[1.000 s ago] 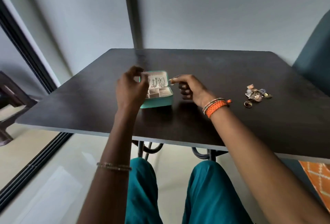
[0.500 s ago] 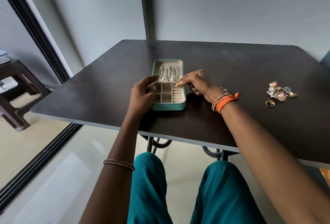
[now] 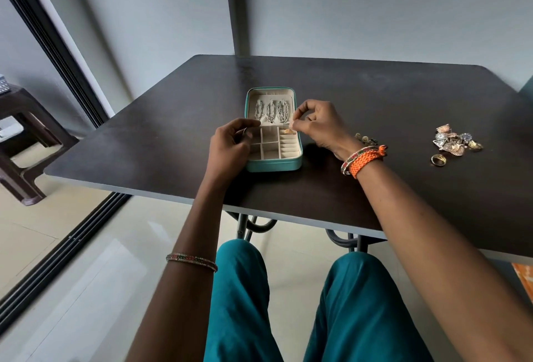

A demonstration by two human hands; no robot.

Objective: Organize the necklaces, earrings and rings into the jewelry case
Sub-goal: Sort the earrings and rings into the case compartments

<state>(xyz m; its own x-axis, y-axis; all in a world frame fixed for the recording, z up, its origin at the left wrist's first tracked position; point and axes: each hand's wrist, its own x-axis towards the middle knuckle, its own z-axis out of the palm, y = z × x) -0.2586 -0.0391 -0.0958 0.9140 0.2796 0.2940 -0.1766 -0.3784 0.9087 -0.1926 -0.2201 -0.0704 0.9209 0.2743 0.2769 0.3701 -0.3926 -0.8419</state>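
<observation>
A teal jewelry case (image 3: 273, 163) lies open on the dark counter (image 3: 375, 96), its lid laid flat on the far side with three silver necklaces (image 3: 270, 110) hanging in a row inside. The near half is split into cream compartments; a small gold piece (image 3: 287, 131) sits in the far right one. The left hand (image 3: 230, 145) rests curled against the case's left edge. The right hand (image 3: 318, 122) hovers at the case's right rim, thumb and forefinger pinched together; what they pinch is too small to tell. Well to the right lies a heap of jewelry (image 3: 454, 141), with a gold ring (image 3: 438, 159) just near of it.
</observation>
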